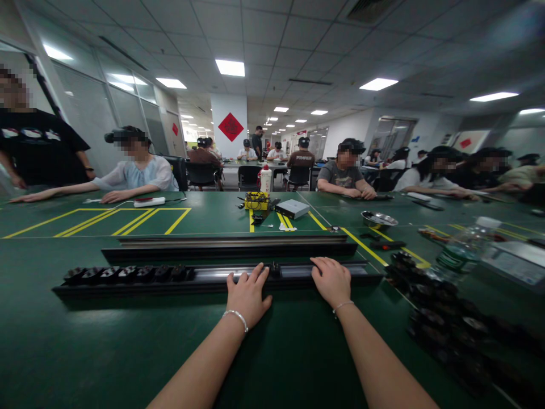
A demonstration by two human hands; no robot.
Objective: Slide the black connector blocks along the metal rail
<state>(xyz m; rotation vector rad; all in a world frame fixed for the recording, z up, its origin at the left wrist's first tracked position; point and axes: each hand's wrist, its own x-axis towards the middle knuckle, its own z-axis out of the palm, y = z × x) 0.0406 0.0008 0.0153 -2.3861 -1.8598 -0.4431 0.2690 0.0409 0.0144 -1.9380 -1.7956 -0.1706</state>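
Long black rail [204,288], shiny channel [213,274], dark blocks [145,274]

Black rails [230,252]: two are lying on the table [128,352]. Black modules [127,274]: seven are sitting grouped in the nearer rail [140,291]; one lone module [276,270] is sitting apart. Metal bowl [378,225]: one is standing. Clear plastic bottle [460,250]: one is standing.

Near rail [213,274]: on my remote feed I see it smooth, glossy, metallic inside. Far rail [230,243]: similar metallic sheen. Blocks [127,274]: I judge plastic. Tabletop [106,346]: smooth, faintly glossy. Bowl [380,221]: polished metal. Bottle [462,250]: clear, shiny plastic. Left-wrist bracelet [239,316]: bright, metallic-looking.
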